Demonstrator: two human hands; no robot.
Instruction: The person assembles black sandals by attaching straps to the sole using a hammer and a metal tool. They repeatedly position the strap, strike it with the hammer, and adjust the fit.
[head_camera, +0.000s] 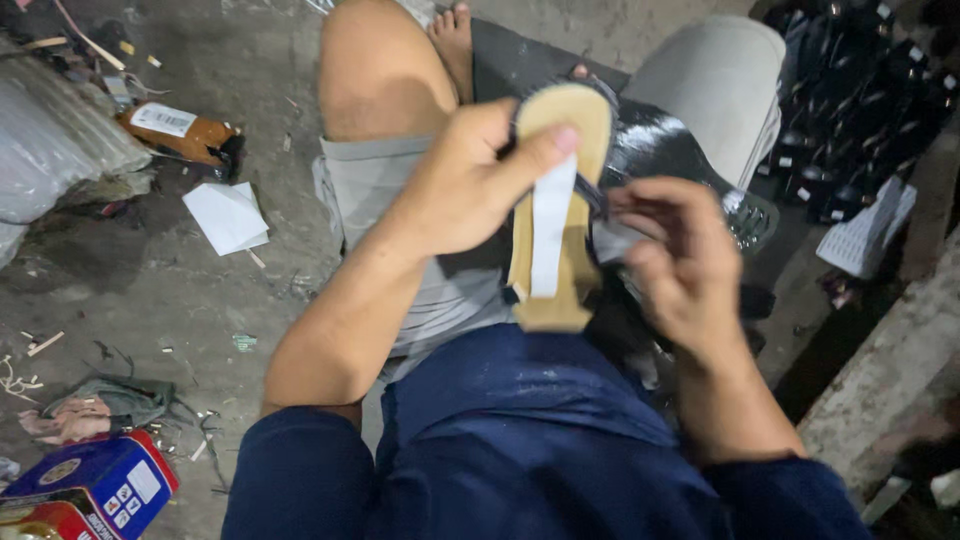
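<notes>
A tan shoe sole (556, 215) with a white strip down its middle is held upright over my lap. My left hand (470, 180) grips its left side, with the thumb pressed near the sole's rounded top. My right hand (675, 255) is on the right side, its fingers curled on dark straps at the sole's edge. Below the sole lies a shiny black sheet (670, 150) across my knees.
A pile of black shoe parts (860, 100) lies at the right. White papers (228, 215), a brown packet (180, 130), a blue and red tin (90, 490) and scraps lie on the concrete floor at the left. A concrete ledge (890, 370) runs along the right.
</notes>
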